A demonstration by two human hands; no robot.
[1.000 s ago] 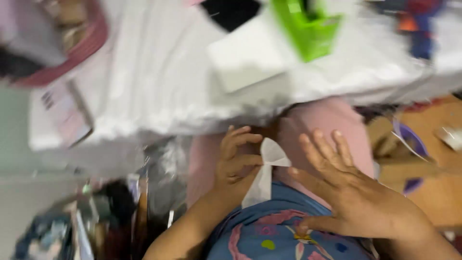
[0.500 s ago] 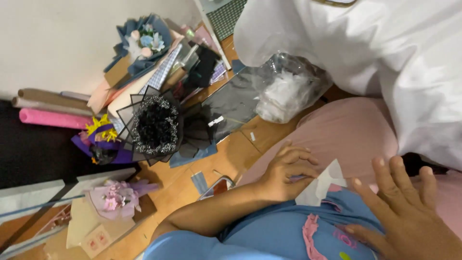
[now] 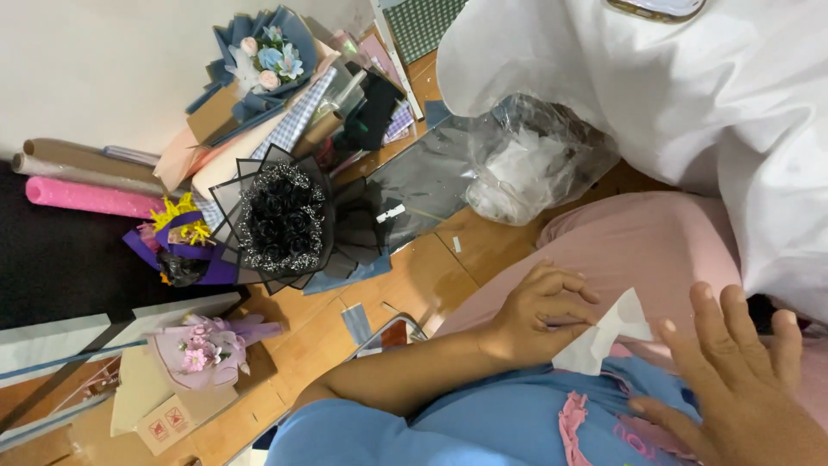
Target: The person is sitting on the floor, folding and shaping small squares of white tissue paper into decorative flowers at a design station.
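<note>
Two hands over a lap, one slip of white paper (image 3: 605, 335) between them.

- Left hand (image 3: 543, 315): fingers curled, pinching the paper at its lower left corner; forearm runs in from 8 o'clock.
- Right hand (image 3: 733, 380): flat, fingers spread wide, holding nothing; it lies at 4 o'clock from the paper, near it but apart.
- Paper: long axis runs from 7 o'clock to 1 o'clock, the free pointed end up toward 1 o'clock. Left hand is the nearer, already touching; the right would have to move toward 10 o'clock to meet it.
- Surface: pink trousers (image 3: 655, 250) with a blue garment (image 3: 483, 423) below.
- At 12 to 2 o'clock: white cloth (image 3: 690, 95) hanging off a table edge.
- At 12 o'clock: clear plastic bag (image 3: 535, 164) on the wooden floor (image 3: 414, 276).
- At 9 to 11 o'clock: black bouquet (image 3: 280, 220), blue bouquet (image 3: 263, 60), small pink bouquet (image 3: 203, 349), pink roll (image 3: 90, 197) and brown rolls of wrapping paper, against a pale wall.
</note>
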